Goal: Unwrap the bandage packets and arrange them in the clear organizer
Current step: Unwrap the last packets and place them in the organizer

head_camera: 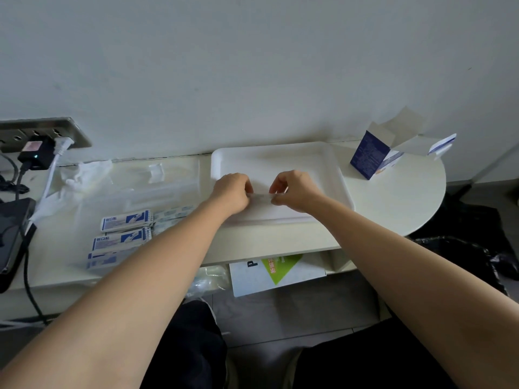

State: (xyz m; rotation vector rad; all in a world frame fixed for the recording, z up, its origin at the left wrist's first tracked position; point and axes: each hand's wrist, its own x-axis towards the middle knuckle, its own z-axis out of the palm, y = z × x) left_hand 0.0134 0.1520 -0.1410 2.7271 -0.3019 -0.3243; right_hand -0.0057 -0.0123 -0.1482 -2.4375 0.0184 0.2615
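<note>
At the centre of the frame, the left hand (pixel 231 192) and right hand (pixel 295 190) meet over the near half of a white tray (pixel 280 148). Each has curled fingers pinching one end of a thin, pale packet (pixel 259 195). The packet spans the short gap between the two grips, roughly level and just above the tray floor; whether it touches the tray cannot be told.

The clear organizer (pixel 126 186) lies flat on the table (pixel 407 197) left of the tray, well apart from the packet. Below the organizer, at lower left, are three blue-and-white packs (pixel 126 220), with loose strips (pixel 171 216) just right of them, partly under the left forearm. An opened blue box (pixel 370 158) stands at upper right, beside the tray.
</note>
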